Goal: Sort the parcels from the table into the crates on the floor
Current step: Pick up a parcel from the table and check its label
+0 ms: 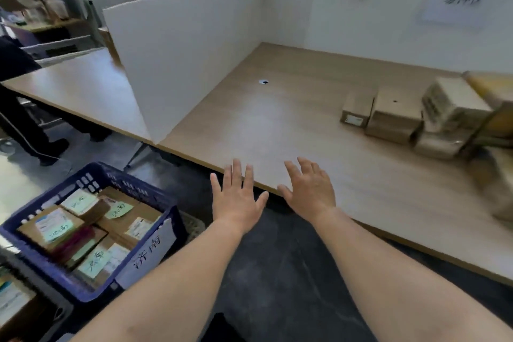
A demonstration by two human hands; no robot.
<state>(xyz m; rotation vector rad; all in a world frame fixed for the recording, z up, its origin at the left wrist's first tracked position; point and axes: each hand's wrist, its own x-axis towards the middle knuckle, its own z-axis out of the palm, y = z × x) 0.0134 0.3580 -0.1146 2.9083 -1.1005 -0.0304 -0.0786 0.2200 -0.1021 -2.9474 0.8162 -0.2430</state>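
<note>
Both my hands are empty, fingers spread, at the near edge of the wooden table [277, 119]. My left hand [236, 197] hovers just off the edge over the floor; my right hand [309, 189] is above the table's edge. Several brown cardboard parcels [394, 116] lie piled at the table's right side, well beyond my right hand. On the floor at lower left stands a blue crate [133, 183] holding several parcels with green and white labels; a white tag with handwriting hangs on its front wall.
A white partition board [177, 58] stands along the table's left side. Beyond it is another table and a person in dark clothes [16, 86]. A second container [16, 300] shows at the bottom left corner. The floor is dark.
</note>
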